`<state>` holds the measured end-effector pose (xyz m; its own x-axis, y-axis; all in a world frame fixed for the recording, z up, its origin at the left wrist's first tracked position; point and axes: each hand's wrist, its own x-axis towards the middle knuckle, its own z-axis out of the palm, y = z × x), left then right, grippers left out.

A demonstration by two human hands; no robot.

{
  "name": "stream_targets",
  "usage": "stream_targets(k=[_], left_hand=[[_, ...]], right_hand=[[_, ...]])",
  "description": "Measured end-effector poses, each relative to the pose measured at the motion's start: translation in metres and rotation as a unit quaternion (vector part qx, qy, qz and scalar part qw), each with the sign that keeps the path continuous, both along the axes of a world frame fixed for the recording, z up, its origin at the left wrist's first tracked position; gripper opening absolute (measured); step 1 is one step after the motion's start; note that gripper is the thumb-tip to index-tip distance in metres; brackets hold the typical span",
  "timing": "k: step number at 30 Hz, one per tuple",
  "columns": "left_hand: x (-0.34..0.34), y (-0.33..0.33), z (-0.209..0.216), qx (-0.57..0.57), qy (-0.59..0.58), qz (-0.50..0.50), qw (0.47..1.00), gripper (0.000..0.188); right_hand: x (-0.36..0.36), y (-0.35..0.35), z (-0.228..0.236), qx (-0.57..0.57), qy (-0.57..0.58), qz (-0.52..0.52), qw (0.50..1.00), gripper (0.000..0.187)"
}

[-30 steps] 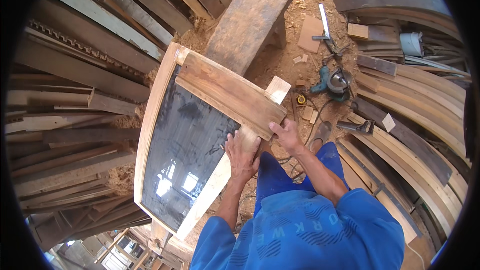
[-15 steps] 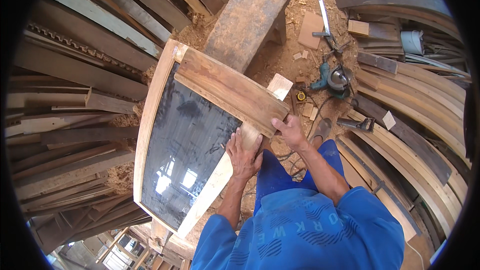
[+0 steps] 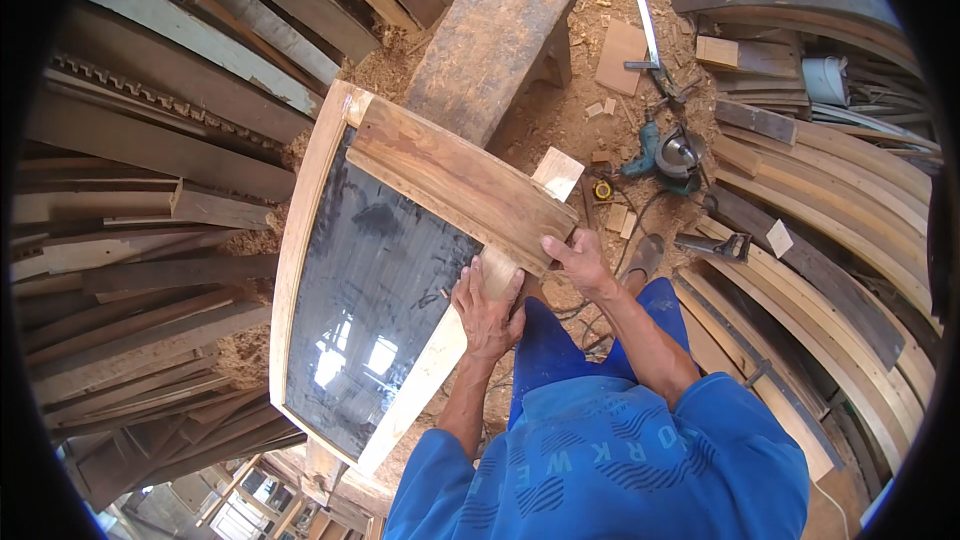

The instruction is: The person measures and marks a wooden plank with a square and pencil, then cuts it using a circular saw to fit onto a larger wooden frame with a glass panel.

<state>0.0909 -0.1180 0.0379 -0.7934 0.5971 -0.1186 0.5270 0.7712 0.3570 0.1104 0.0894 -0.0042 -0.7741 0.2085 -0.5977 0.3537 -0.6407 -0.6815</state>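
Note:
A wooden frame with a dark, glossy panel inside it lies in front of me, partly over the end of a worn bench. Across its far side rests a brown wooden board. My left hand grips the pale rail of the frame beside the board's near end, fingers on the panel side and thumb on the other. At that end of the board, my right hand is closed on the corner with the thumb on top; its other fingers are mostly hidden underneath.
The worn bench runs away from me. On the sawdust floor to the right lie a circular saw, a tape measure, a square, a handsaw and offcuts. Stacked planks line both sides.
The view has shifted very slightly. Both hands keep their places on the frame and the board.

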Motion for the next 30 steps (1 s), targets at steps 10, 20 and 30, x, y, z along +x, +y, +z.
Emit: stream_targets(k=[10,20,30], left_hand=[[0.0,0.002,-0.001,0.001,-0.005,0.006,1.0,0.059],[0.0,-0.001,0.0,0.006,-0.003,0.004,1.0,0.06],[-0.001,0.006,-0.002,-0.004,-0.04,0.0,0.999,0.063]], right_hand=[[-0.002,0.004,0.003,0.019,-0.02,0.023,0.999,0.03],[-0.001,0.005,0.002,-0.017,-0.011,0.035,0.999,0.034],[0.022,0.061,0.005,-0.072,-0.082,0.081,0.991,0.029]])
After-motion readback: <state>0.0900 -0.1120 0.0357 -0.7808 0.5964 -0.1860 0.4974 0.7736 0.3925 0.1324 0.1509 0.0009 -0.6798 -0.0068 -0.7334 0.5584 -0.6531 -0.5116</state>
